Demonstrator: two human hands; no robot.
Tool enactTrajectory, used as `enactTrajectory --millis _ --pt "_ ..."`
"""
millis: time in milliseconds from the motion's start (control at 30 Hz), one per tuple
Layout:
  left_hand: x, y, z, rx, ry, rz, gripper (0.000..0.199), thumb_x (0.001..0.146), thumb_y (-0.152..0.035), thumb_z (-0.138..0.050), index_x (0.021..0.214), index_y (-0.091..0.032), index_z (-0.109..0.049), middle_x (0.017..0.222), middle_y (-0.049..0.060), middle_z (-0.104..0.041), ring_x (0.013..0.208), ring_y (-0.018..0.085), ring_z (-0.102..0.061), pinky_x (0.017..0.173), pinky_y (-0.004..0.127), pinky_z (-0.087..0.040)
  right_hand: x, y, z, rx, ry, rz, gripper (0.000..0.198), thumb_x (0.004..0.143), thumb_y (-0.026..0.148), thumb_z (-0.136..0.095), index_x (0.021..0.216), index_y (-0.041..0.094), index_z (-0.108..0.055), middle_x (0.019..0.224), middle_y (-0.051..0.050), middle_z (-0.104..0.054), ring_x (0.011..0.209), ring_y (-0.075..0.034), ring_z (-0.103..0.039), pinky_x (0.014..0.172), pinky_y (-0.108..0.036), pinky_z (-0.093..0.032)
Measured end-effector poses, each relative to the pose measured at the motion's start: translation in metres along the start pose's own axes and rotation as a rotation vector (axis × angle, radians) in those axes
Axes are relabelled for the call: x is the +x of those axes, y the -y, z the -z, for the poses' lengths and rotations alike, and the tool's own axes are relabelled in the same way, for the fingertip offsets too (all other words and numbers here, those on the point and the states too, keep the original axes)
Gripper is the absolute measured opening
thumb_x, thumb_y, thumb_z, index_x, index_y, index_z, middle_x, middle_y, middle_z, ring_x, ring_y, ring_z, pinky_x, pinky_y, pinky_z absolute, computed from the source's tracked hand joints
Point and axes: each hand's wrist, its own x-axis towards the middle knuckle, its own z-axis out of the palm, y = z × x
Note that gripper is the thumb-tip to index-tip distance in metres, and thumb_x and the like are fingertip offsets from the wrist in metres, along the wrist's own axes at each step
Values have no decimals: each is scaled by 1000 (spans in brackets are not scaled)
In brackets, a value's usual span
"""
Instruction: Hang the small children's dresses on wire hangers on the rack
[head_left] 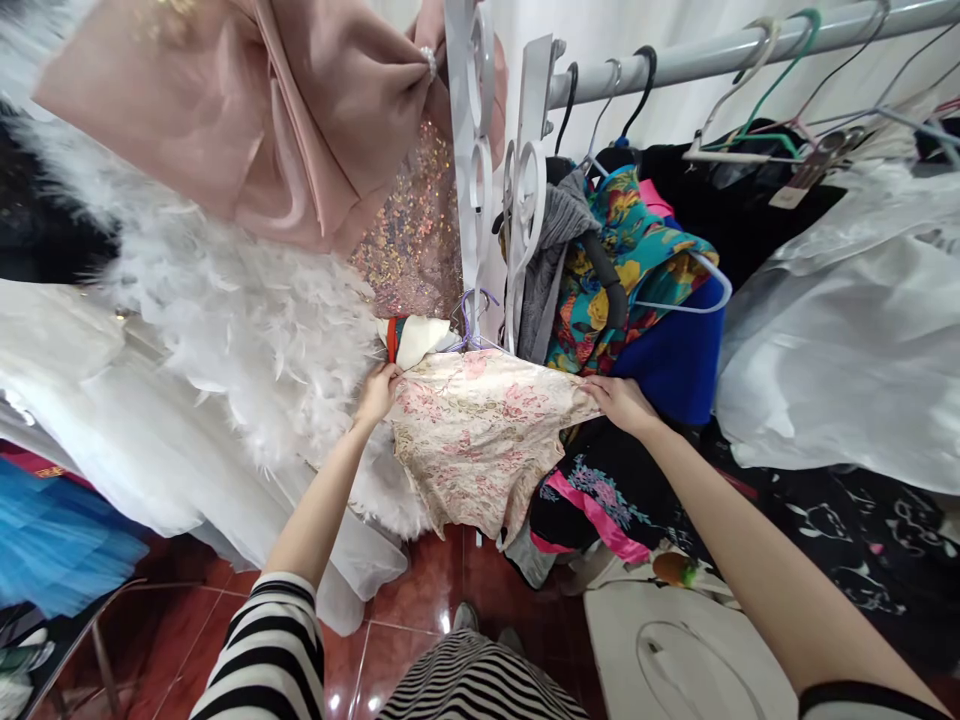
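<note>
A cream floral garment (480, 430) with pink and tan patterning is stretched out flat in front of me. My left hand (379, 393) pinches its upper left corner, and my right hand (621, 402) grips the upper right corner. Just behind its top edge shows a purple hanger (470, 318); whether the garment hangs from it I cannot tell. A white cloth piece with an orange-red stripe (416, 340) sits beside my left fingers. Close to my right hand hang a teal flowered garment (626, 265) and a bright blue one (679, 350).
A white rail (675, 55) carries several hangers and clothes at right. White metal scrollwork (525, 200) rises at centre. At left hang a white feathery garment (247, 320), a dusty pink satin bow (315, 110) and blue tulle (64, 535). A white seat-like surface (675, 650) stands lower right.
</note>
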Motion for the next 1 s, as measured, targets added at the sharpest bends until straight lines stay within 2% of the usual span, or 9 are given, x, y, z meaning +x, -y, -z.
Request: enactTrajectory --millis 133,233,333,433,500,600,700,833,1000 --pt "-1 0 0 -15 2 3 16 83 -11 -54 82 -23 -65 87 3 -65 84 19 -64 81 30 -54 -4 -4 -8 77 -34 -15 33 89 34 -48 94 22 -78 87 -8 -80 74 -28 -73 64 -34 -57" --pt "-1 0 -1 -35 4 4 17 84 -12 -53 83 -23 -65 87 3 -64 85 20 -64 83 31 -54 -6 -6 -15 54 -114 -9 36 92 36 -44 93 23 -77 88 -8 -80 82 -29 -74 67 -34 -57" --pt "-1 0 -1 -41 -8 11 17 84 -11 -52 83 -23 -64 87 3 -64 86 19 -64 83 31 -54 -7 -5 -18 -70 -132 -15 38 95 35 -40 91 24 -76 86 -9 -79 84 -29 -73 68 -34 -55" --pt "-1 1 -1 -43 -9 13 17 83 -11 -52 81 -23 -64 86 2 -63 84 19 -64 81 30 -54 -5 2 -16 -262 -50 -30 38 96 31 -37 87 21 -73 81 -14 -76 76 -30 -71 65 -35 -51" --pt "-1 1 -2 -46 -2 15 17 82 -10 -53 81 -24 -64 85 2 -63 83 19 -63 80 30 -54 -5 11 -16 -364 -32 14 38 97 29 -36 90 17 -71 84 -17 -74 77 -30 -69 67 -36 -50" --pt "-2 1 -3 -54 3 16 18 82 -9 -53 81 -24 -64 85 2 -63 84 19 -63 81 30 -54 -9 34 -20 -446 -92 76 38 97 31 -38 113 12 -66 101 -20 -71 91 -31 -66 74 -37 -50" --pt "-2 1 -5 -43 -2 17 19 81 -8 -52 80 -23 -64 86 3 -63 85 20 -64 82 30 -53 -13 62 -30 -496 -132 102 47 96 33 -42 135 11 -55 115 -22 -66 103 -34 -60 85 -43 -49" --pt "-1 2 -8 -37 -8 6 19 81 -8 -51 80 -23 -64 86 3 -63 84 20 -64 80 30 -54 -10 91 -46 -504 -144 175 55 96 32 -42 148 15 -44 133 -24 -58 113 -38 -53 91 -51 -44" --pt "0 5 -10 -66 -11 5 19 82 -11 -52 83 -23 -65 87 3 -63 87 21 -64 83 31 -54 0 98 -50 -542 -154 115 53 97 33 -40 147 18 -47 117 -21 -66 103 -34 -56 84 -46 -44"
